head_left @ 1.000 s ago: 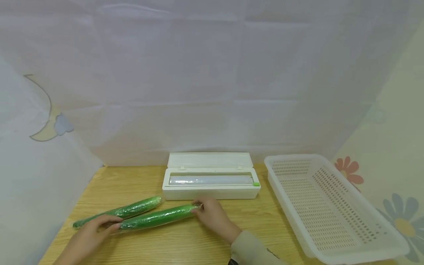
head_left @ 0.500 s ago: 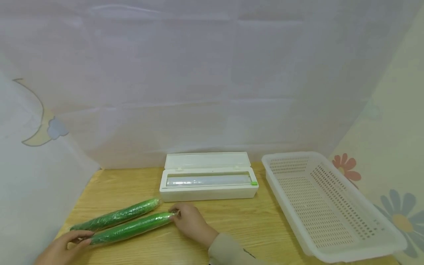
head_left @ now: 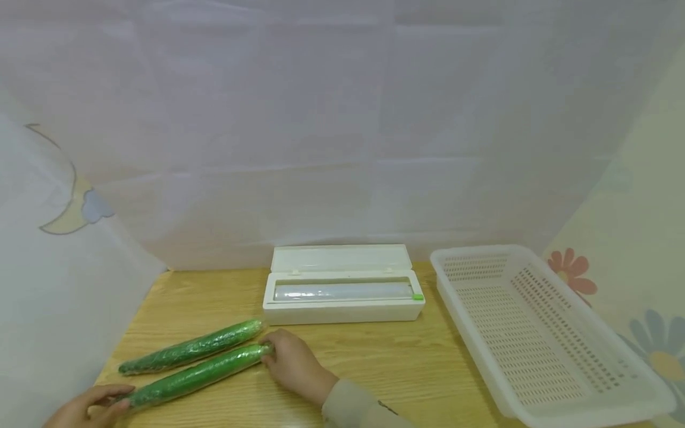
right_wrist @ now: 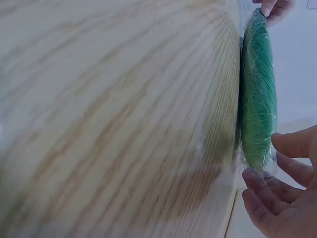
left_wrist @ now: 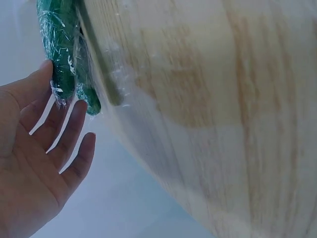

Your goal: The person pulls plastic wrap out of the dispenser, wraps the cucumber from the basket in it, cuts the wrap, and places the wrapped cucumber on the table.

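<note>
A cucumber (head_left: 195, 378) wrapped in clear cling film lies slantwise at the left of the wooden table. My left hand (head_left: 88, 408) pinches its lower left end; in the left wrist view the thumb is against the film and the other fingers spread beside it. My right hand (head_left: 295, 364) grips the paler upper right end, thumb and fingers on either side of the film in the right wrist view. A second wrapped cucumber (head_left: 189, 351) lies just behind, almost parallel and close to the first.
Behind the hands stands a white cling film dispenser (head_left: 342, 314), lid raised, with a film roll (head_left: 342, 291) inside and a green slider (head_left: 418, 296) at its right end. A white perforated plastic basket (head_left: 476, 345) is at the right. Printed cloth hangs around the table (head_left: 417, 362).
Both hands have carried the front cucumber left and toward the table's front left, setting it alongside the second one. The dispenser and basket have stayed put.
</note>
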Action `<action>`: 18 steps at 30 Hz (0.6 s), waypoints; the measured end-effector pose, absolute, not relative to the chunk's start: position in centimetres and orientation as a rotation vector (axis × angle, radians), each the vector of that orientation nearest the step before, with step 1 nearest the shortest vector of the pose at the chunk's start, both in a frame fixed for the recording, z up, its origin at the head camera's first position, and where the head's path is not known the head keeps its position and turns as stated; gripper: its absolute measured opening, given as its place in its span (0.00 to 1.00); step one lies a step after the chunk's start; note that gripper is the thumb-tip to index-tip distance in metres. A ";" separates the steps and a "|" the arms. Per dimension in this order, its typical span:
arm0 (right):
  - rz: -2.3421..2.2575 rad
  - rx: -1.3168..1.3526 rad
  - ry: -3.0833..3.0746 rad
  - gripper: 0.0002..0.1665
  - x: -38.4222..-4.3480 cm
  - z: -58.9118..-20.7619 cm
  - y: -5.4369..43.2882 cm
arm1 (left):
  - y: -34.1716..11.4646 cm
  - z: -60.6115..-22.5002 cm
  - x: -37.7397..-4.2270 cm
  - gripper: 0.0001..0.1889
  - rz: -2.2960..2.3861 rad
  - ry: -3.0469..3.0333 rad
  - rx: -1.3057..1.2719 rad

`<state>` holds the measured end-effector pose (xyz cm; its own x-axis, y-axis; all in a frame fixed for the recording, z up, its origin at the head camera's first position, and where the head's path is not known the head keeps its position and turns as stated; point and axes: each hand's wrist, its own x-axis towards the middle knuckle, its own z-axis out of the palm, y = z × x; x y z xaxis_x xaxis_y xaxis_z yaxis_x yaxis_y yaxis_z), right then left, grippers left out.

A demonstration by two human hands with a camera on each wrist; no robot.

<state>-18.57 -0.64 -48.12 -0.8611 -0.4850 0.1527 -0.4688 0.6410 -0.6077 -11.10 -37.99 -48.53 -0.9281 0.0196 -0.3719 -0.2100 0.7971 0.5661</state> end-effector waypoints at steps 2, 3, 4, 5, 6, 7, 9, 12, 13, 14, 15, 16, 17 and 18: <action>-1.015 -0.826 2.845 0.19 -18.4 -48.0 -0.4 | -37.8 -48.0 -11.1 0.31 0.818 2.677 -0.125; -0.999 -0.827 2.860 0.20 -18.3 -48.0 -0.2 | -37.6 -47.7 -11.1 0.31 0.783 2.700 -0.109; -0.982 -0.834 2.873 0.20 -18.2 -47.9 0.0 | -37.5 -47.3 -11.0 0.31 0.742 2.730 -0.103; -0.966 -0.842 2.890 0.21 -18.1 -47.8 0.1 | -37.4 -47.1 -10.9 0.30 0.707 2.763 -0.093; -0.953 -0.853 2.910 0.21 -18.0 -47.7 0.3 | -37.3 -46.7 -10.9 0.28 0.671 2.801 -0.076; -0.943 -0.868 2.927 0.21 -17.9 -47.6 0.6 | -37.0 -46.4 -10.8 0.28 0.630 2.834 -0.073; -0.938 -0.895 2.954 0.21 -17.7 -47.3 1.1 | -36.2 -45.7 -10.8 0.25 0.583 2.899 -0.062; -0.952 -0.910 2.978 0.22 -17.4 -46.5 2.5 | -34.3 -44.8 -10.8 0.20 0.590 3.012 0.001; -0.960 -0.901 2.979 0.23 -17.3 -46.2 3.1 | -33.4 -44.6 -10.9 0.20 0.605 3.036 0.012; -0.970 -0.890 2.979 0.23 -17.1 -45.9 3.7 | -32.5 -44.4 -10.9 0.19 0.630 3.067 0.028; -0.971 -0.878 2.985 0.24 -17.1 -45.7 4.3 | -31.4 -44.3 -11.0 0.18 0.647 3.099 0.038; -0.977 -0.862 2.990 0.24 -17.0 -45.5 5.0 | -30.4 -44.2 -11.1 0.18 0.672 3.111 0.048; -0.983 -0.848 2.998 0.25 -16.9 -45.3 5.6 | -29.2 -44.1 -11.2 0.18 0.688 3.125 0.049; -0.991 -0.837 3.007 0.25 -16.9 -45.2 6.3 | -28.1 -44.1 -11.3 0.18 0.696 3.143 0.048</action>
